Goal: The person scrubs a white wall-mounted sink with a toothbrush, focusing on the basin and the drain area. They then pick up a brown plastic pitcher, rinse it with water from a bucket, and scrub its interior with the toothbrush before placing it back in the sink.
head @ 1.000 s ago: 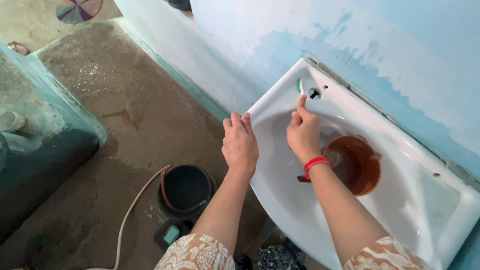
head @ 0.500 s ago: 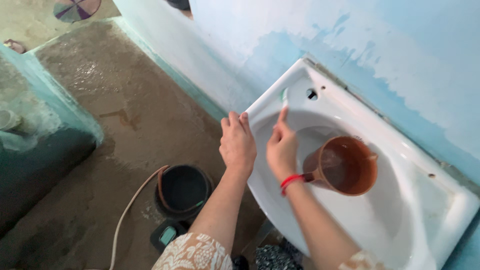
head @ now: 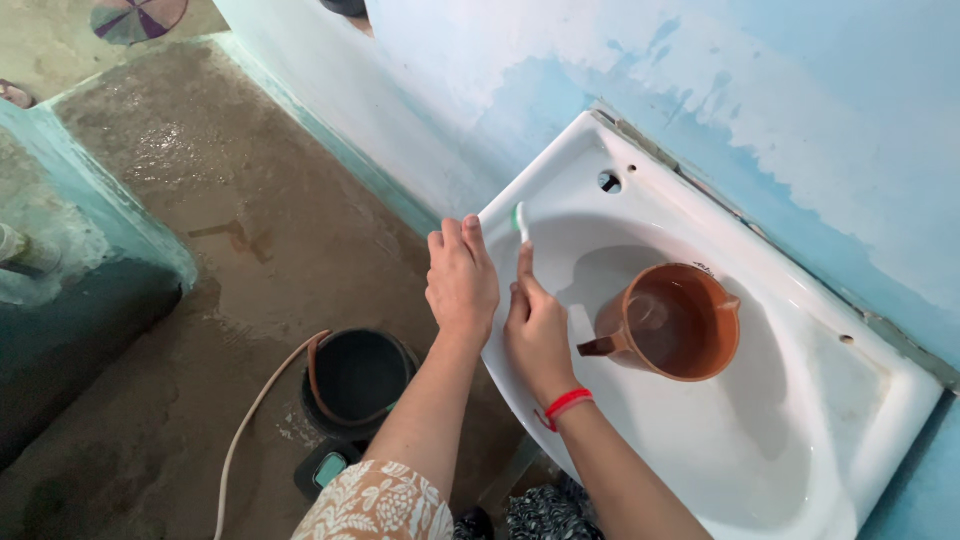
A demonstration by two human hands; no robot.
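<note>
Against the left front rim of the white sink [head: 860, 440], a small brush with a green-and-white head [head: 520, 221] is pressed by the right hand [head: 538, 335], whose fingers curl shut around its handle with the forefinger stretched along it. Inside the basin stands a brown plastic jug [head: 672, 322] holding a little water, just beside that hand. Over the sink's outer edge the left hand [head: 461, 283] lies flat, fingers pressed together, while a black bucket [head: 358, 381] sits on the floor below.
</note>
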